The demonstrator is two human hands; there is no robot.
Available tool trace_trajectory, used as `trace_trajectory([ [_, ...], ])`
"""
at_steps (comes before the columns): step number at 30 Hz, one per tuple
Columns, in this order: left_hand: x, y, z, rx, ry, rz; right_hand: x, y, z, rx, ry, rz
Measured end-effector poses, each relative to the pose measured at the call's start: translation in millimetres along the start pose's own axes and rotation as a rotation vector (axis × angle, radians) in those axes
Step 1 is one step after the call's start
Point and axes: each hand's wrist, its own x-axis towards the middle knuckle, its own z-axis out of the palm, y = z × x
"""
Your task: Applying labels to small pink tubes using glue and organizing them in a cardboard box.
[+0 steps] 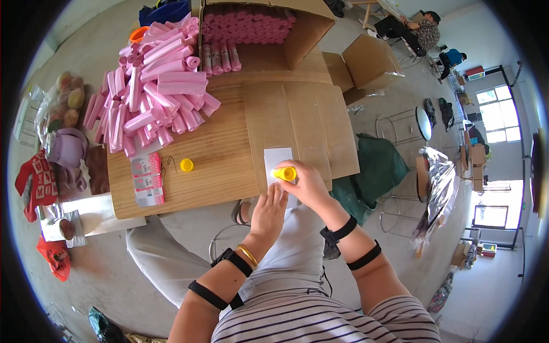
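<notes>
My right hand point(309, 186) grips a yellow glue stick point(285, 174), its end pressed close over a white paper strip point(277, 155). The strip lies on a flat piece of brown cardboard point(267, 117) at the table's near right part. My left hand point(267, 216) rests with fingers stretched out on the lower part of the paper, just beside the glue stick. A round yellow cap point(187, 165) sits on the wood to the left. Left of it lie pink and white printed cards point(147, 179), with a thin bent dark wire between them.
A large heap of pink rolls point(151, 86) covers the table's far left. Behind, an open carton point(311, 34) holds more rolls. Another open box point(369, 63) stands beyond the table's right end, near green cloth point(372, 171) and stools. Other people sit at the far right.
</notes>
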Motion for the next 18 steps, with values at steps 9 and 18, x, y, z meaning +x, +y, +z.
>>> trace_trajectory([
  [9, -0.1, 1.8, -2.9, 0.008, 0.028, -0.010, -18.5, 31.7, -20.5, 0.132, 0.038, 0.080],
  [18, 1.1, 3.3, -0.7, 0.022, -0.003, -0.019, 28.3, 55.6, -20.2, 0.150, 0.119, 0.161],
])
